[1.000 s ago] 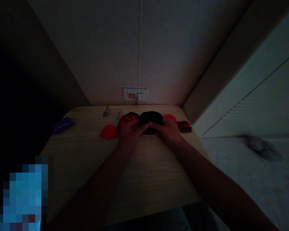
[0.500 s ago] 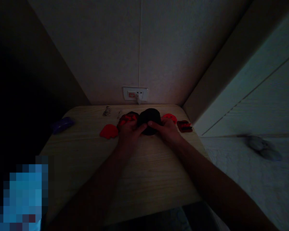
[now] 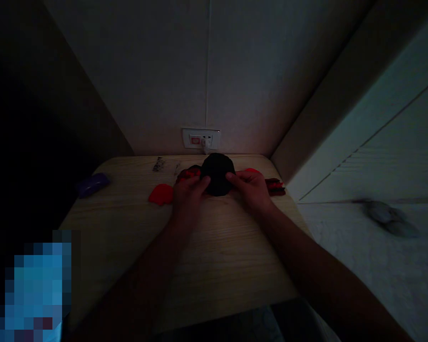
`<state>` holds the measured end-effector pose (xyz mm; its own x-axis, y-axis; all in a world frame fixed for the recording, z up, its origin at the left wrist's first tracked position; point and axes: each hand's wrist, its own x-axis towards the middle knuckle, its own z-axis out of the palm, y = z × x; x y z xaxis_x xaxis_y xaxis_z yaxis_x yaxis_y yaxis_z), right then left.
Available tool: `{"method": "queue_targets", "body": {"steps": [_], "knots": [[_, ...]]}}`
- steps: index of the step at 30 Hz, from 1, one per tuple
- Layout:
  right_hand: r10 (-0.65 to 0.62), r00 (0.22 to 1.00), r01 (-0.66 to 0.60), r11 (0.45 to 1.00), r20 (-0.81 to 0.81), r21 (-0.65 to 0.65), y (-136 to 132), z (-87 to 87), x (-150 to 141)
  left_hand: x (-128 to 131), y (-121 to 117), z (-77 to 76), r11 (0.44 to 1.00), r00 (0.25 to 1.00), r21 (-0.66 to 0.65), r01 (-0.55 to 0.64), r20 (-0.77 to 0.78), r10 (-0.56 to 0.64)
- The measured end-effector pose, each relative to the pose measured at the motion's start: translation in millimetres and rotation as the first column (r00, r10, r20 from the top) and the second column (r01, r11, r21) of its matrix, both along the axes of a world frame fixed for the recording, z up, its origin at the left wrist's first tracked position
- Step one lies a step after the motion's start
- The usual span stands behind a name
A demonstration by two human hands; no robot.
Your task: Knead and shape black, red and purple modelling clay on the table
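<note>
A flat, round black disc (image 3: pixel 218 173), soft-looking like modelling clay, is held up over the table, its broad face toward me. My left hand (image 3: pixel 188 194) grips its left edge, thumb on the near face. On the other edge, my right hand (image 3: pixel 251 190) pinches it the same way. Behind my left hand lies a mottled red and black piece (image 3: pixel 189 174), partly hidden. A flat red piece (image 3: pixel 160 194) rests to its left. Past my right hand, a bright red piece (image 3: pixel 252 170) shows only at its top, beside a dark red and black layered piece (image 3: pixel 277 187).
A purple packet (image 3: pixel 93 184) lies at the left edge of the wooden table (image 3: pixel 228 256). Black smudges (image 3: pixel 159 164) mark the far left surface. On the wall behind is a socket (image 3: pixel 201 139) with a plug in it. A pale panel stands on the right. The light is dim.
The black disc has tilted up to face me more and shifted slightly left and up. My thumbs have moved apart toward its two edges.
</note>
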<state>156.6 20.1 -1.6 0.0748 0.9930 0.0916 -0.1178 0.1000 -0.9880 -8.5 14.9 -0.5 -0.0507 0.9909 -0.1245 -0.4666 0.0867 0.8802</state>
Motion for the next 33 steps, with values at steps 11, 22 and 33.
{"method": "queue_targets", "body": {"steps": [11, 22, 33], "knots": [[-0.014, 0.995, 0.011, 1.0, -0.099, -0.024, 0, 3.4, -1, -2, 2, -3.7, 0.995, 0.995, 0.036, -0.094, -0.035, 0.095], [-0.035, 0.99, 0.029, 0.999, -0.134, -0.044, 2, 1.9, -4, 1, 0, 2.4, 1.0, 0.999, -0.009, -0.026, 0.046, 0.026], [0.121, 0.993, -0.12, 0.989, 0.008, -0.092, -4, -1.4, -4, 1, 3, -9.9, 0.996, 0.994, 0.043, 0.078, -0.079, -0.075]]}}
